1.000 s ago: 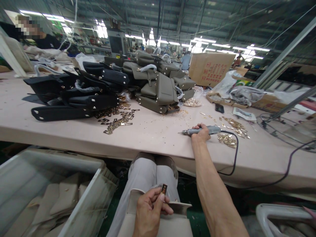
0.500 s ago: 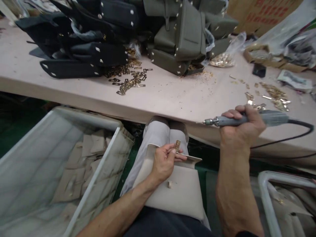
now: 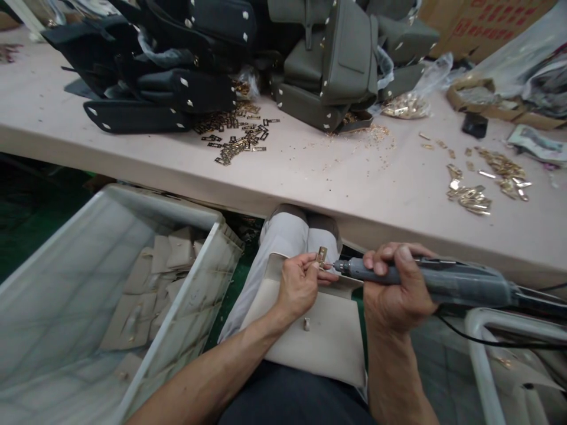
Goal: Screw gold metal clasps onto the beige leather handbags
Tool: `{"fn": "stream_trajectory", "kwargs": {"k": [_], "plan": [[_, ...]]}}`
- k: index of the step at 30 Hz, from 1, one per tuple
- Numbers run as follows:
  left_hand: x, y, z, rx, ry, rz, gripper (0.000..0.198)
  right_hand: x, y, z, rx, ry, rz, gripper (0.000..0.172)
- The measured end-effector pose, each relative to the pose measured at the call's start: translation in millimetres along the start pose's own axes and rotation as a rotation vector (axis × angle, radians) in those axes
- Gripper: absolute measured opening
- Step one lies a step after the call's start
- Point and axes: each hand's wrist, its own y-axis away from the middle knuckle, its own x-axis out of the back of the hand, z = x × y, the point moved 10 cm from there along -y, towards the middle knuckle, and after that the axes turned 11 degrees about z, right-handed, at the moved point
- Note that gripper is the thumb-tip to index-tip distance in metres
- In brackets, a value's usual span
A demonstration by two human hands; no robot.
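Across my lap lies a beige bag panel (image 3: pixel 319 345) with a small metal loop (image 3: pixel 306 324) on its face and its flap (image 3: pixel 348 287) folded up. My left hand (image 3: pixel 301 283) pinches a gold metal plate (image 3: pixel 321 255) at the flap's edge. Wrapped round a grey electric screwdriver (image 3: pixel 447 280) is my right hand (image 3: pixel 396 289). The screwdriver points left, its tip at the plate beside my left fingertips. Whether the bit sits in a screw is too small to tell.
A white bin (image 3: pixel 177 319) with beige pieces stands at left, another white container (image 3: pixel 481 354) at right. On the table (image 3: pixel 301 177) are black bags (image 3: pixel 133 112), olive bags (image 3: pixel 348 59) and piles of gold hardware (image 3: pixel 472 199). The screwdriver's cord trails right.
My right hand has brought the screwdriver down and left from over the table's edge to the gold plate. My left hand still holds the plate at the flap.
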Motion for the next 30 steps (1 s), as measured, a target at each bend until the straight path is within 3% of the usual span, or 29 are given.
{"fn": "stream_trajectory", "kwargs": {"k": [10,30], "plan": [[2.6,4,-2,-0.017,-0.011,-0.027,0.028,-11,15,-6,0.063,0.024,-0.033,0.011],[6.3,5,-1,-0.026,-0.011,-0.023,0.021,-18,22,-5,0.098,0.049,-0.044,0.009]]}}
